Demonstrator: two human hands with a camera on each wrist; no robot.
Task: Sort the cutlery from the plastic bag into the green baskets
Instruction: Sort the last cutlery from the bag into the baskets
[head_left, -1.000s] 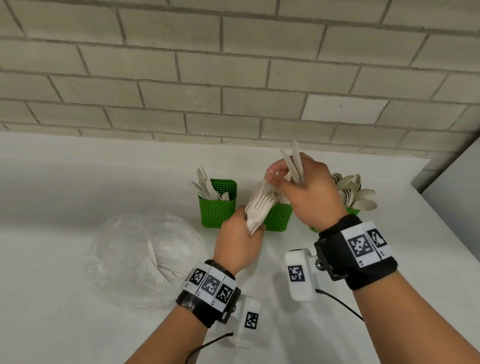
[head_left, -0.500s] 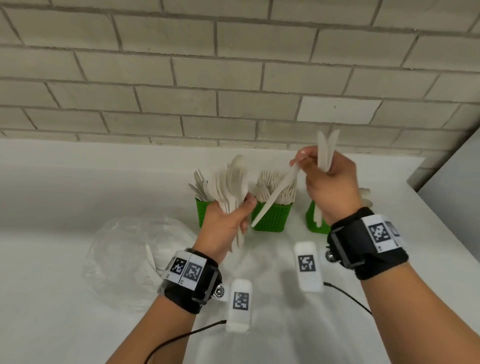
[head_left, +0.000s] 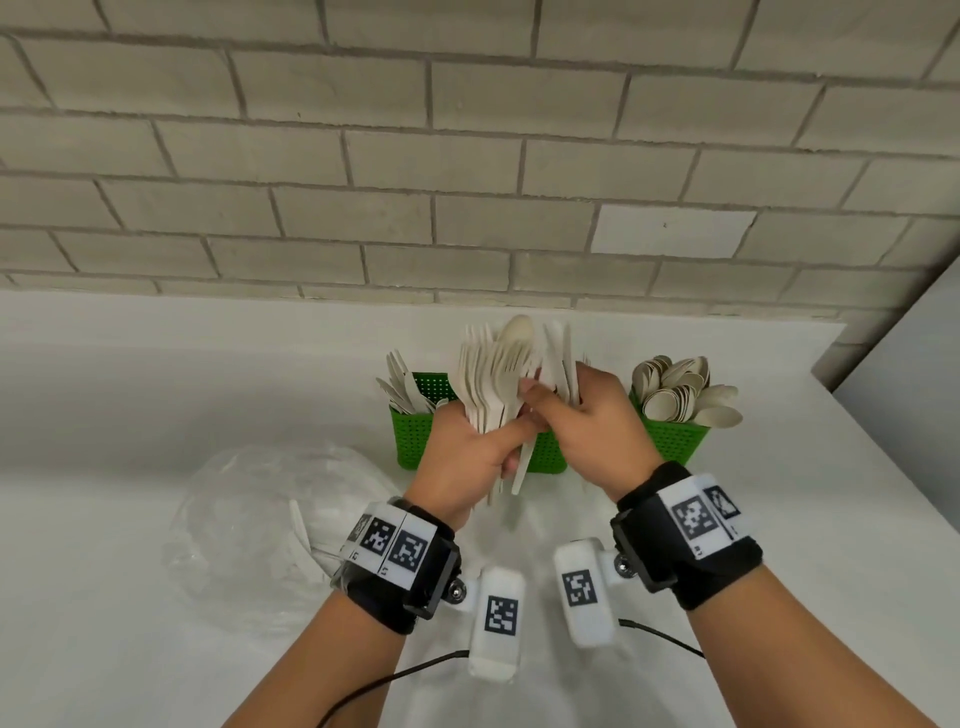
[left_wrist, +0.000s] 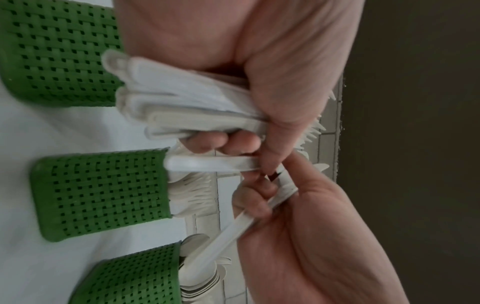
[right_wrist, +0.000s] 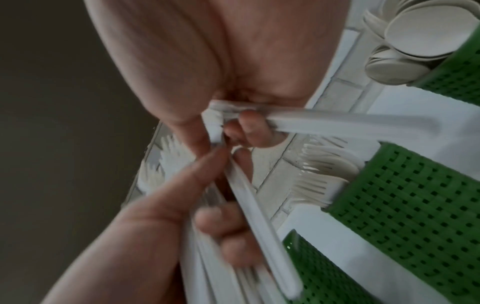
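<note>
My left hand (head_left: 506, 441) grips an upright bundle of white cutlery (head_left: 493, 374), forks with one spoon on top; its handles (left_wrist: 192, 102) stick out below the fist. My right hand (head_left: 537, 402) is against the bundle, holding two knives (head_left: 560, 358) and pinching a piece at the bundle's edge. Three green baskets stand behind the hands: the left basket (head_left: 415, 431) holds knives, the middle basket (head_left: 548, 457) holds forks (right_wrist: 330, 174) and is mostly hidden, the right basket (head_left: 672, 439) holds spoons (head_left: 680, 389). The clear plastic bag (head_left: 280, 519) lies to the left with a few pieces inside.
The white counter (head_left: 156, 395) runs back to a grey brick wall (head_left: 467, 182). Its right edge (head_left: 893, 467) drops off beside the spoon basket. Wrist cameras and a black cable (head_left: 395, 680) hang under my forearms.
My right hand, which had pulled away to the right with knives, has come back to the bundle. My left hand has lifted the bundle higher and to the right.
</note>
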